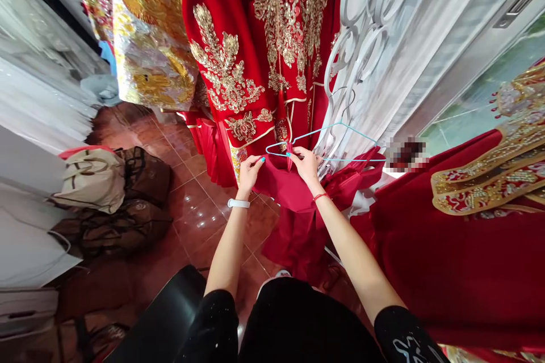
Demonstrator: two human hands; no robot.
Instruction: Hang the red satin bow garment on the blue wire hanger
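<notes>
Your left hand (pixel 250 173) and right hand (pixel 305 164) are both closed in fingertip pinches, gathering the top of a red garment (pixel 281 187) just in front of you. I can't quite tell if your fingers are on the light blue wire hanger (pixel 317 133) too, or only on the cloth, because the hanger's left end sits right at your fingertips and its wire runs off past your right hand. The garment hangs below and between your hands in loose folds. It looks light, soft and probably slippery, so I'd guess it could slide off that thin wire easily. The gathered bit between your hands looks like the best spot to hold, rather than the loose folds lower down.

You've got a white wristband (pixel 238 203) on your left wrist and a red string bracelet (pixel 320 197) on your right. Past your hands, a heavy-looking red gown with gold embroidery (pixel 225 62) hangs straight ahead, with a gold-and-silver robe (pixel 149 28) to its left. White metal scrollwork (pixel 361 28) is off beyond your right hand, and a big red robe with gold trim (pixel 468 272) is further right. Left of your left hand, a beige tote bag (pixel 91 178) and a dark bag (pixel 147 176) sit by the glossy brown tile floor (pixel 200 210).
</notes>
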